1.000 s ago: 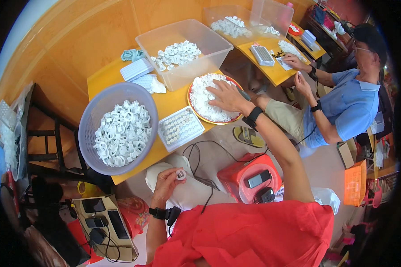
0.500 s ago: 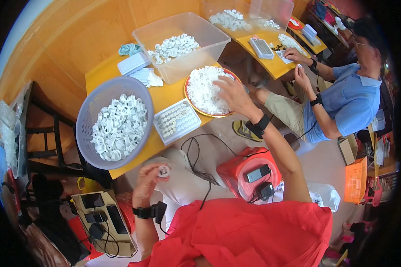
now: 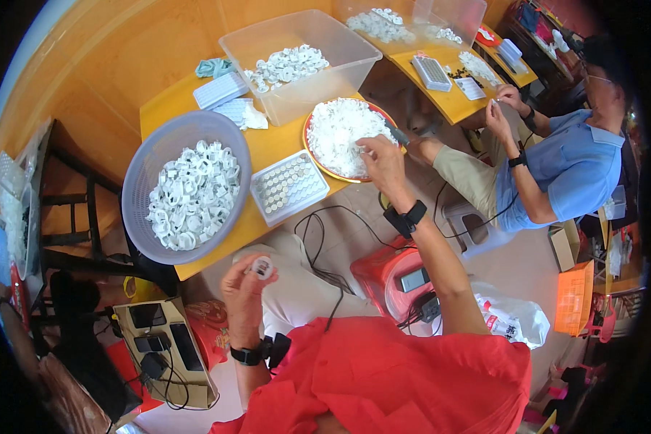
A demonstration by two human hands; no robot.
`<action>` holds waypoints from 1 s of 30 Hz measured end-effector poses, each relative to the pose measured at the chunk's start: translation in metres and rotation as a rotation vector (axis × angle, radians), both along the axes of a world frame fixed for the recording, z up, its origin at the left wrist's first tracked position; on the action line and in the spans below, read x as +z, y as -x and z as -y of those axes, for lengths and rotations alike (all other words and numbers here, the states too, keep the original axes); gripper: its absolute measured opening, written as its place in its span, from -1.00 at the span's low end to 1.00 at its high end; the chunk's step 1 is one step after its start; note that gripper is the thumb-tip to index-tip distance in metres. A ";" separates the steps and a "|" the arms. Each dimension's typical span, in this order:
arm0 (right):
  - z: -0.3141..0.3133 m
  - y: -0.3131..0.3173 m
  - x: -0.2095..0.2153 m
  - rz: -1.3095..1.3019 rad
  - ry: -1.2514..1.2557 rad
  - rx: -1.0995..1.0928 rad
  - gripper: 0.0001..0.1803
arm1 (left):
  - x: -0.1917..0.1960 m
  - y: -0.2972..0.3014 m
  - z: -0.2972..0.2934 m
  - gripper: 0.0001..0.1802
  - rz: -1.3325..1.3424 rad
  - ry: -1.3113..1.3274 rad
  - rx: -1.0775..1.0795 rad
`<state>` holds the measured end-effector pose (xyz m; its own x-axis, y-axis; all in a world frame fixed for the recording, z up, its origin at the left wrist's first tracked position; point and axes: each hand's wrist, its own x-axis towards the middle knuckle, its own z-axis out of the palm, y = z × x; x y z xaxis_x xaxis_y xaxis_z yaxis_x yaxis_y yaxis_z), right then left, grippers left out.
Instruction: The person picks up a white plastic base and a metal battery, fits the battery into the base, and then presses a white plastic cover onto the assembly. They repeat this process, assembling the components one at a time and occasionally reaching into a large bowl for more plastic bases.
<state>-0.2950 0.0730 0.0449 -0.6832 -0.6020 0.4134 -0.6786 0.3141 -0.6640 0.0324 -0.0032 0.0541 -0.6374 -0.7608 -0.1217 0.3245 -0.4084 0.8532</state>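
My left hand (image 3: pixel 242 293) pinches a small round white plastic part (image 3: pixel 263 267) over my lap, with its dark-marked face turned up. My right hand (image 3: pixel 385 166) is at the near right edge of a round red-and-yellow-rimmed tray (image 3: pixel 311 153) heaped with small white plastic pieces (image 3: pixel 343 136). Its thumb and fingertips are drawn together; whatever is between them is too small to make out. Left of that stands a white compartment tray (image 3: pixel 291 206) with rows of round pieces. A purple-grey basket (image 3: pixel 139 202) full of white ring-shaped parts (image 3: pixel 195 195) stands at the table's left.
A clear plastic bin (image 3: pixel 318 87) with white parts stands at the back of the yellow table (image 3: pixel 213 262). Black cables (image 3: pixel 311 249) run near my knees beside a red stool (image 3: pixel 372 278). A co-worker in a blue shirt (image 3: pixel 575 170) sits at the right, handling small parts.
My right hand has moved from over the heaped pieces to the tray's near edge, its spread fingers now drawn together. My left hand has tilted the round part slightly.
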 end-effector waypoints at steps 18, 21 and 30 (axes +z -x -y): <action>0.020 0.001 -0.007 -0.328 -0.217 0.191 -0.82 | -0.006 -0.004 -0.009 -0.74 0.021 -0.159 -0.103; 0.021 0.000 -0.003 -0.308 -0.191 0.161 -0.87 | -0.006 -0.007 -0.010 -0.73 0.014 -0.165 -0.095; 0.021 0.012 -0.011 -0.025 0.006 0.082 -0.86 | -0.007 -0.006 -0.009 -0.73 0.025 -0.180 -0.116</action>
